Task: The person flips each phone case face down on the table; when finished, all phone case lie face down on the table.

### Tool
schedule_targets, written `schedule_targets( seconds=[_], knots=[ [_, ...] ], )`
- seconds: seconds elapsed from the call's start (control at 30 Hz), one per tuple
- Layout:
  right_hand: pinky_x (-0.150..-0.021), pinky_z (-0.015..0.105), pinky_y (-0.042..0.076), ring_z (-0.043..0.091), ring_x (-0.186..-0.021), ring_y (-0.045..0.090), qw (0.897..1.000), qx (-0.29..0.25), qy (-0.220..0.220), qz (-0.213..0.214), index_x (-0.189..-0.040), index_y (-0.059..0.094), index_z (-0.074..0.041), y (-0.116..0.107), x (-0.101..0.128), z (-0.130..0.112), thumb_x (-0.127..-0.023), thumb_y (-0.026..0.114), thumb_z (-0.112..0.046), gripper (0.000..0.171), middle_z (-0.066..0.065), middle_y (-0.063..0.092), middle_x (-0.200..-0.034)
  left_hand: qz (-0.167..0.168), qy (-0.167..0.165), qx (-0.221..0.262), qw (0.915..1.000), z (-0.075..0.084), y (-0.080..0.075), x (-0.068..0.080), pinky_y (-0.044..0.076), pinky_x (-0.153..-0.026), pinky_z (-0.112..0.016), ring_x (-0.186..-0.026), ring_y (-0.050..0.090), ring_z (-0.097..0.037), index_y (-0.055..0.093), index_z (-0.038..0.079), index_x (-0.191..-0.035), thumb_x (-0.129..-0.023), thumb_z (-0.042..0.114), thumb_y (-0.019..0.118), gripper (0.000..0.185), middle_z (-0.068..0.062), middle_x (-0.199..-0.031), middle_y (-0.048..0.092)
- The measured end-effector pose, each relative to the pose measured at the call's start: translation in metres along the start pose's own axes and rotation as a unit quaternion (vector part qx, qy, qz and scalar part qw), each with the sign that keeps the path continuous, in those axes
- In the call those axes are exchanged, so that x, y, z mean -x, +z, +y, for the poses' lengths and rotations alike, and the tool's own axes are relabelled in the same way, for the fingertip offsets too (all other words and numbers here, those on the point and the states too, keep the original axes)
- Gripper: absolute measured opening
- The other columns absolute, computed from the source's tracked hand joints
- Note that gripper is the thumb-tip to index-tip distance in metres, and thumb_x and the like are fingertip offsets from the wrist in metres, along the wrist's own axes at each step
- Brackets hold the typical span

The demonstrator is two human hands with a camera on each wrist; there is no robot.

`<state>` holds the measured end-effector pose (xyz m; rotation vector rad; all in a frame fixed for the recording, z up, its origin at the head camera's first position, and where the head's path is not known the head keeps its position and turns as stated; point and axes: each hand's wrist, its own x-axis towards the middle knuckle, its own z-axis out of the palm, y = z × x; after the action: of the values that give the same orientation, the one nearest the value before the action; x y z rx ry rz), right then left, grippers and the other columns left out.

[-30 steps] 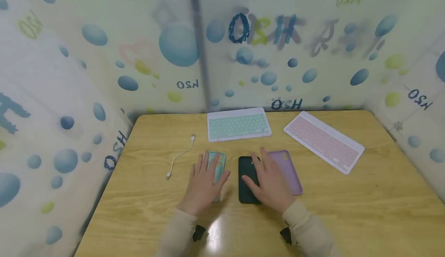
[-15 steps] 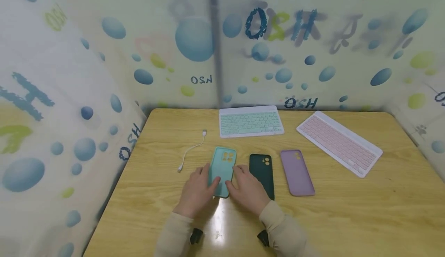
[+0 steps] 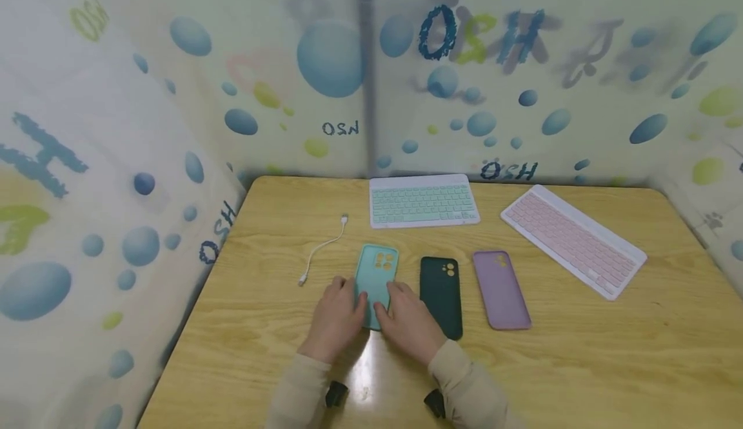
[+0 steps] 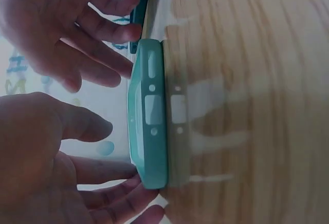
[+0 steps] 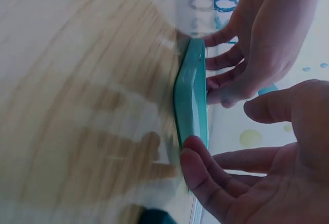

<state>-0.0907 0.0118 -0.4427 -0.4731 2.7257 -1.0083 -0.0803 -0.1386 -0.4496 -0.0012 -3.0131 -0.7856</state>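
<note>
Lying flat on the glossy wood-grain surface, the matte teal phone case has rounded corners. Left hand and right hand touch its edges with near-straight fingers; grip apparently loose.

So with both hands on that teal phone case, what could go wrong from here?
The teal case lies flat on the table, touched only by fingertips of the left hand and right hand at its near edges, so it might slip if lifted. The dark green case lies just beside the right hand and could get nudged. The white cable nearby might be swept aside.
</note>
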Motion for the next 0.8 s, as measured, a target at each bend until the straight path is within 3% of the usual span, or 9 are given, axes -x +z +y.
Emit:
schedule_targets(
  seconds=[0.2, 0.53, 0.8],
  knots=[
    [-0.103, 0.057, 0.045, 0.049, -0.128, 0.049, 1.0, -0.013, -0.009, 0.003, -0.128, 0.051, 0.02, 0.0068, 0.0037, -0.0058, -0.097, 0.056, -0.016, 0.048, 0.04, 0.046, -0.137, 0.013, 0.003, 0.017, 0.9998, 0.0017, 0.0037, 0.0015, 0.056, -0.074, -0.047, -0.09, 0.059, -0.034, 0.059, -0.015, -0.118, -0.094, 0.01, 0.057, 0.035, -0.024, -0.103, 0.058],
    [-0.105, 0.057, 0.043, 0.049, -0.133, 0.044, 1.0, -0.014, 0.004, -0.02, -0.135, 0.047, 0.016, 0.0099, 0.0042, -0.0062, -0.097, 0.05, -0.009, 0.046, 0.04, 0.038, -0.144, 0.041, 0.013, 0.034, 0.9985, 0.0002, 0.0082, 0.0025, 0.054, -0.08, -0.047, -0.09, 0.059, -0.033, 0.06, -0.014, -0.118, -0.09, -0.001, 0.056, 0.031, -0.022, -0.1, 0.058],
    [-0.106, 0.057, 0.042, 0.049, -0.134, 0.043, 0.999, -0.016, -0.016, -0.023, -0.135, 0.047, 0.017, 0.0084, 0.0037, -0.0027, -0.097, 0.049, -0.007, 0.045, 0.039, 0.042, -0.142, 0.04, 0.0, 0.072, 0.9966, -0.0011, 0.006, 0.0084, 0.054, -0.087, -0.046, -0.098, 0.06, -0.033, 0.058, -0.015, -0.122, -0.093, -0.005, 0.05, 0.032, -0.025, -0.106, 0.059]
  ],
)
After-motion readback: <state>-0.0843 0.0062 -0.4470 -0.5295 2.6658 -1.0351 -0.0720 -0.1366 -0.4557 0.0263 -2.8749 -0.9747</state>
